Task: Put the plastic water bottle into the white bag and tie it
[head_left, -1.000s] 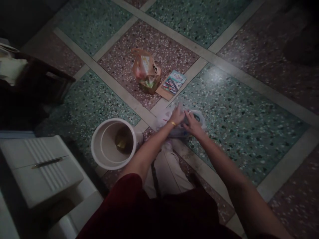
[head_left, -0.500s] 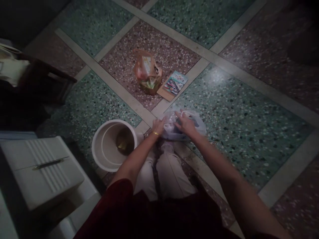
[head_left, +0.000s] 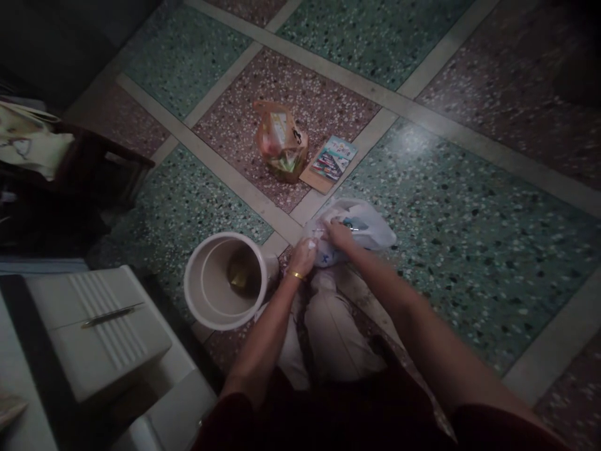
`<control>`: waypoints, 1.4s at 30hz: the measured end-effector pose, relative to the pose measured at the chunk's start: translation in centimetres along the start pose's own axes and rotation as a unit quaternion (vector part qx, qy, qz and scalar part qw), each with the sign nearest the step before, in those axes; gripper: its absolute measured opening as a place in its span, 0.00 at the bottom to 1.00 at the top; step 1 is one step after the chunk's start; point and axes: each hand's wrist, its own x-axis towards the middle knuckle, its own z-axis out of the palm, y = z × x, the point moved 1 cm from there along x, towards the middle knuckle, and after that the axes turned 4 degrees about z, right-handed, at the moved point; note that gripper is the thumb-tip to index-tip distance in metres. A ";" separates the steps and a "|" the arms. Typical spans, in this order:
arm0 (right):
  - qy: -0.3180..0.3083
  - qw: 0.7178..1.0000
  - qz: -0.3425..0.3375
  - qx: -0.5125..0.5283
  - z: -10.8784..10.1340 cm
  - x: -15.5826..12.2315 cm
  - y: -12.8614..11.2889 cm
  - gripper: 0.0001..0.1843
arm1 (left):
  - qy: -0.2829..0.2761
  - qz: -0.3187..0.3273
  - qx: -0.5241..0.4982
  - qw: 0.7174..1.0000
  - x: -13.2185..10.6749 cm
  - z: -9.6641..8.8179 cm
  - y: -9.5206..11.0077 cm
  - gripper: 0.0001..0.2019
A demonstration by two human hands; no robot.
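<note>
Thin, limp plastic: the white plastic bag (head_left: 361, 228) lies on the terrazzo floor (head_left: 451, 207) just past the knees. The left hand (head_left: 303, 255) and right hand (head_left: 339, 233) both pinch its crumpled mouth. It looks light, slippery and best gathered there. Farther off stands an orange bag (head_left: 280, 143).

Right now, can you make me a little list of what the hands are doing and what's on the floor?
left hand: grips the white plastic bag at its near edge
right hand: holds the same bag, fingers on its top
bucket: cream, beside the left hand, something yellowish inside
orange bag: on the floor, farther off
booklet: flat beside the orange bag
floor: speckled tiles
</note>
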 end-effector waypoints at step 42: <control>0.014 0.960 -0.243 0.135 4.5 1.3 -0.2 0.22 | -0.047 0.026 -0.011 0.999 4.0 0.3 2.0 0.14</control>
